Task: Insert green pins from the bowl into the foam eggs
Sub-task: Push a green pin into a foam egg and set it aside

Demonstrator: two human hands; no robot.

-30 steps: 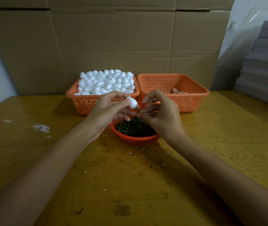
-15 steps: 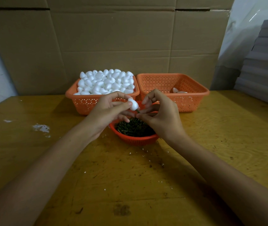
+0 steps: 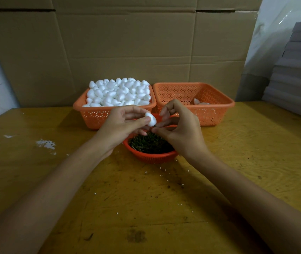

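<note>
My left hand (image 3: 125, 123) pinches a white foam egg (image 3: 151, 119) between thumb and fingers, just above the round orange bowl (image 3: 151, 158) of green pins (image 3: 148, 143). My right hand (image 3: 180, 129) is pressed against the egg's lower end with thumb and forefinger pinched together; any pin between them is hidden by the fingertips. Behind the hands, the left orange basket (image 3: 93, 114) is heaped with white foam eggs (image 3: 120, 92). The right orange basket (image 3: 213, 110) holds a few eggs (image 3: 197, 101) in its far corner.
The work surface is a yellow wooden table (image 3: 164, 208) with white foam crumbs and a pale smear (image 3: 45, 144) at the left. Cardboard sheets (image 3: 127, 43) stand behind the baskets. A stack of grey boards (image 3: 296, 74) sits at the right edge.
Both hands have sunk slightly toward the bowl, and the egg has tipped over in my left fingers. My right fingertips have closed in on its lower end.
</note>
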